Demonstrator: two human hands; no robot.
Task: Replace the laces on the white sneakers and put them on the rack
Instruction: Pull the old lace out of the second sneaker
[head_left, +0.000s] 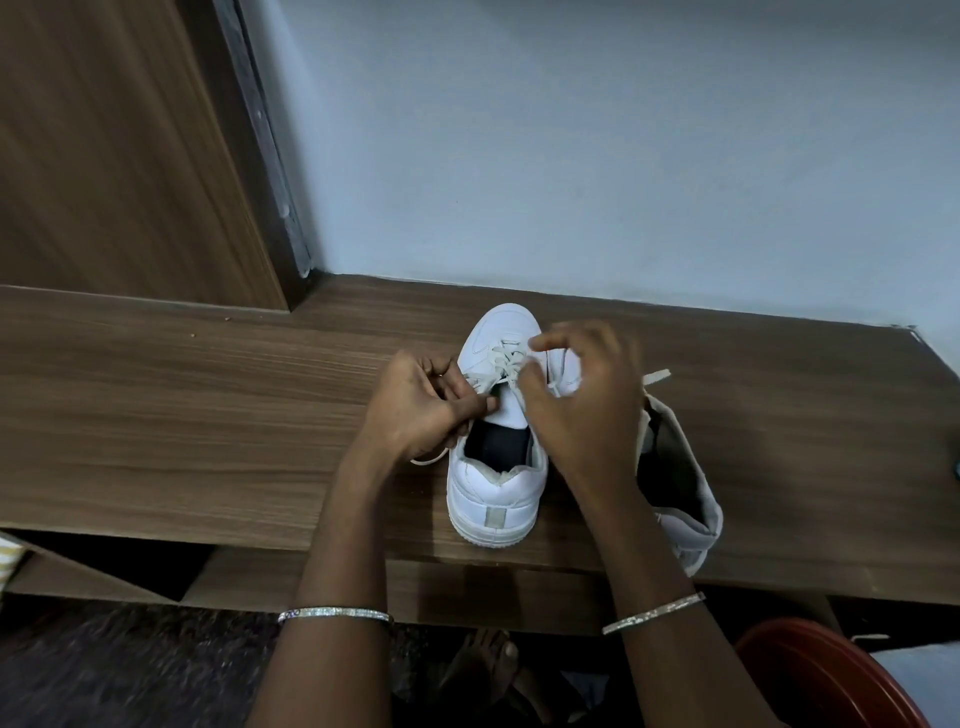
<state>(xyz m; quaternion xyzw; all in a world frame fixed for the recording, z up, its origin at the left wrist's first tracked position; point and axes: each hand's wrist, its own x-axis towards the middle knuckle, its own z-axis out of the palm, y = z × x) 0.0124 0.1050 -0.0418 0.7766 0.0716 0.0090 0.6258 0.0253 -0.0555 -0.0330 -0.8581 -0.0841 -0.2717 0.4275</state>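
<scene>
left grip (415, 410) pinches lace (501, 364) | right grip (576, 400) pinches lace | sneaker (493, 499) between both

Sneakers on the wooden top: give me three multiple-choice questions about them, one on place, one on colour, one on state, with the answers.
1. Where is the second sneaker from the laced sneaker? A left, B right, C on top.
2. The laced sneaker's lining is: A red, B black, C yellow.
3. The laced sneaker is: A standing on its sole, B upside down, C lifted in the air.

B: it lies past the right arm.
B: the opening looks black.
A: its sole rests on the top while the left hand and right hand hold the lace.
</scene>
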